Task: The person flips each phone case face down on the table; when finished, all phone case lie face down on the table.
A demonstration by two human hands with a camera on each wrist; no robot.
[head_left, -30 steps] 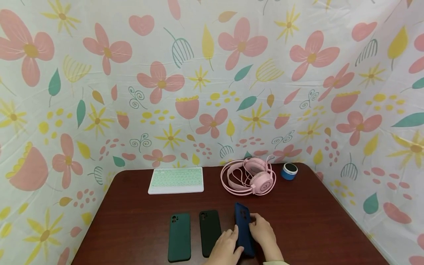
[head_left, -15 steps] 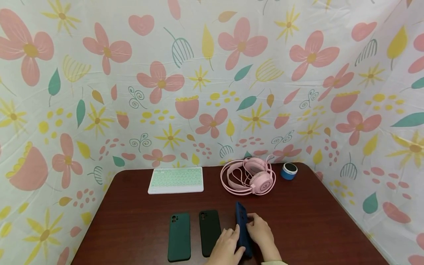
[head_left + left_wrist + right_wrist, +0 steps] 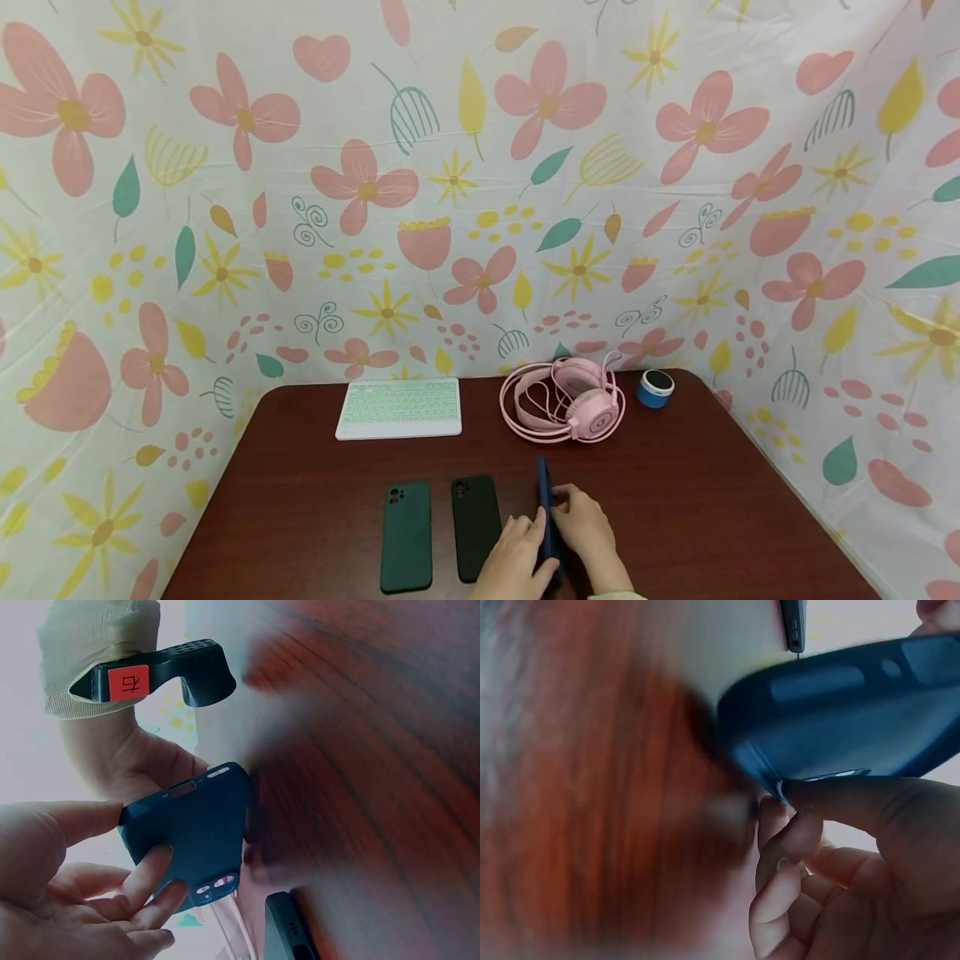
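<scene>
A dark blue phone case (image 3: 545, 517) stands on its long edge near the table's front edge, held between both hands. My left hand (image 3: 522, 546) grips it from the left, thumb on one face and fingers on the other (image 3: 150, 889). My right hand (image 3: 579, 523) holds its right side, with the fingers (image 3: 795, 840) curled against the case (image 3: 840, 712). In the left wrist view the blue case (image 3: 199, 829) shows its back with the camera cut-out. A dark green case (image 3: 406, 536) and a black case (image 3: 476, 527) lie flat to the left.
On the dark wooden table (image 3: 712, 500), a white keyboard (image 3: 399, 407) lies at the back, with pink headphones (image 3: 562, 400) and a small blue speaker (image 3: 656, 387) to its right. Flowered cloth walls surround the table.
The blue case has been turned from showing its back to standing nearly edge-on. Both hands have kept their hold and shifted slightly with it.
</scene>
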